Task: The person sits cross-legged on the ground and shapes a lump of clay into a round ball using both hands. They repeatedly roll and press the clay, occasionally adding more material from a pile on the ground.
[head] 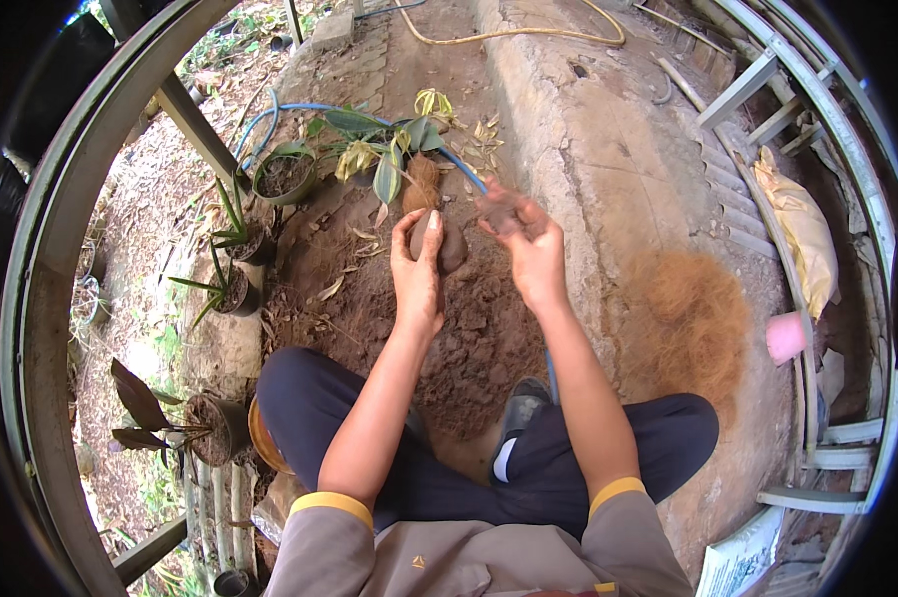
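My left hand (417, 272) is closed around a rounded lump of moist brown soil (454, 250), thumb on top. To its right, my right hand (527, 239) is raised apart from the lump, its fingers loosely curled and smeared with soil; motion blurs them. Beneath both hands spreads a heap of loose dark soil (475, 336) between my legs. Just beyond the left fingertips lies a bundle wrapped in brown coconut fibre (421, 185). Variegated leafy cuttings (387, 177) lie around its far end.
Loose coconut fibre (680, 321) is piled at right, near a pink cup (785, 338) and a yellowish sack (799, 224). Potted plants (232, 287) line the left. A blue hose (464, 166) crosses behind the hands; metal framing (202, 123) stands at left.
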Tool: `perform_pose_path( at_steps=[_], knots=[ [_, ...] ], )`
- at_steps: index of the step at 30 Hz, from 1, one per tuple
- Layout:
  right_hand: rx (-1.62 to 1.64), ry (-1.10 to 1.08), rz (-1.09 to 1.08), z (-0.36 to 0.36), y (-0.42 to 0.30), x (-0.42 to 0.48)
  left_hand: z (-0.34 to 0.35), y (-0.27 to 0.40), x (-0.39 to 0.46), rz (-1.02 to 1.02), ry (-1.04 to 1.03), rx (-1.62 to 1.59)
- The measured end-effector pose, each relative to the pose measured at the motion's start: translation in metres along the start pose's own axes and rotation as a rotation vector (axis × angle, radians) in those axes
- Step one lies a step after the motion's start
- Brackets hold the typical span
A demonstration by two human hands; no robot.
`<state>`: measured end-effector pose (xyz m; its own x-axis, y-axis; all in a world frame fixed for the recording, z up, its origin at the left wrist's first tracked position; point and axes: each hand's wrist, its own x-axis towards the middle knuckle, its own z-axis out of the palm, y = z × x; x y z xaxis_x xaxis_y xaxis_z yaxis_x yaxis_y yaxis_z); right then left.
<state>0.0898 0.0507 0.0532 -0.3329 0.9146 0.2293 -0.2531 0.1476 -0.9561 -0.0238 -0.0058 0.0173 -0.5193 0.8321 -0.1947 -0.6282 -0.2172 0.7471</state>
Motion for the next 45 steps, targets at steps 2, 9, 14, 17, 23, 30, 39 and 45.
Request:
perform_pose_path(
  at_steps=[2,9,14,17,23,30,39,45],
  knots=[
    [-0.386,0.08,-0.26,0.005,0.008,-0.007,0.005,0.0,-0.005,-0.03,-0.079,-0.096],
    [-0.603,-0.106,-0.387,0.01,0.008,-0.04,0.005,-0.003,-0.015,0.038,-0.161,0.036],
    [0.046,0.005,-0.117,0.009,0.017,-0.04,0.011,0.0,-0.019,0.06,-0.197,0.026],
    [0.3,-0.09,-0.019,0.005,0.019,-0.037,0.018,0.004,-0.027,0.165,-0.242,0.109],
    [0.247,-0.081,0.051,0.007,0.019,-0.04,0.01,-0.008,-0.021,0.316,-0.259,0.286],
    [0.374,-0.007,0.025,0.015,0.015,-0.045,0.021,0.002,-0.027,0.392,-0.223,0.425],
    [0.501,0.102,0.171,0.016,0.002,-0.048,0.01,-0.012,-0.021,0.291,-0.327,0.279],
    [0.402,0.136,0.164,0.021,-0.003,-0.047,0.01,-0.009,-0.019,0.277,-0.311,0.217]
  ],
)
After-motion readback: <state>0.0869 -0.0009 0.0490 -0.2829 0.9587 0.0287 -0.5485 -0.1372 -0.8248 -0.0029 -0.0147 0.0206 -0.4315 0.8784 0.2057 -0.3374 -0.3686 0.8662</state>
